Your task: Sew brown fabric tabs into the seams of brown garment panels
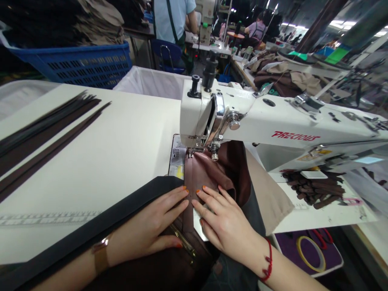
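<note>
A piece of brown leather-like material (201, 167) lies under the presser foot (195, 152) of a white sewing machine (291, 121). My left hand (151, 221) rests on the work left of the seam, fingers stretched toward the needle. On the right side, my right hand (220, 214) lies flat with its fingers spread on the brown material. A brass zipper (183, 239) runs through the darker brown part between my hands. Beneath my left forearm stretches a black strip (121, 214). Beige fabric (268, 186) hangs out to the right under the machine arm.
Long dark strips (51, 125) lie on the white table (139, 133) at left. Behind stands a blue basket (81, 60) piled with material. Small brown pieces (315, 188) sit right, above an open drawer (291, 250) holding a yellow tape roll (309, 254). Another person (172, 20) works behind.
</note>
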The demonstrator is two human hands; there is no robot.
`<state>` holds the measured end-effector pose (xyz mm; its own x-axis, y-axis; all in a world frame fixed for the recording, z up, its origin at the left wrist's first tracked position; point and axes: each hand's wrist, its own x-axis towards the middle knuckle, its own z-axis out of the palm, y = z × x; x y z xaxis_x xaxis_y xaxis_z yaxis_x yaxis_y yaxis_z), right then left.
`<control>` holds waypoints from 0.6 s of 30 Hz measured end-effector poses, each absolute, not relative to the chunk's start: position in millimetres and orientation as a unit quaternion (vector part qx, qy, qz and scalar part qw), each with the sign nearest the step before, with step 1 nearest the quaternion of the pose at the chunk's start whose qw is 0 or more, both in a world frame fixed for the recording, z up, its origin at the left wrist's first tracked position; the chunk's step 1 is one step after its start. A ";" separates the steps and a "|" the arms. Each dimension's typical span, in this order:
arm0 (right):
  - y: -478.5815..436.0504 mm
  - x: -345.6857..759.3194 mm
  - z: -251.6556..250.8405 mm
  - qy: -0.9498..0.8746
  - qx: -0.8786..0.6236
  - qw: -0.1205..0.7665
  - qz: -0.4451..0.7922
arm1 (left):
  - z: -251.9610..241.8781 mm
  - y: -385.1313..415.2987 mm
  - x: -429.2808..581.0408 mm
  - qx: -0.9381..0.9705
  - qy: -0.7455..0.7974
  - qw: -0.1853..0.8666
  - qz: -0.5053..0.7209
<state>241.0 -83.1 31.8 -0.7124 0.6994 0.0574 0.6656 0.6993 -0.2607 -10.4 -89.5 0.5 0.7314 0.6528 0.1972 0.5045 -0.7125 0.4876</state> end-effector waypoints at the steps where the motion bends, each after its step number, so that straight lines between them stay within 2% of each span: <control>1: -83.7 240.4 31.2 -0.918 -0.373 0.077 0.110 | 0.6 -88.6 -11.3 0.909 0.319 0.204 0.178; 18: -71.9 236.2 26.2 -0.913 -0.379 0.088 0.121 | -1.8 -77.4 -17.3 0.915 0.336 0.169 0.144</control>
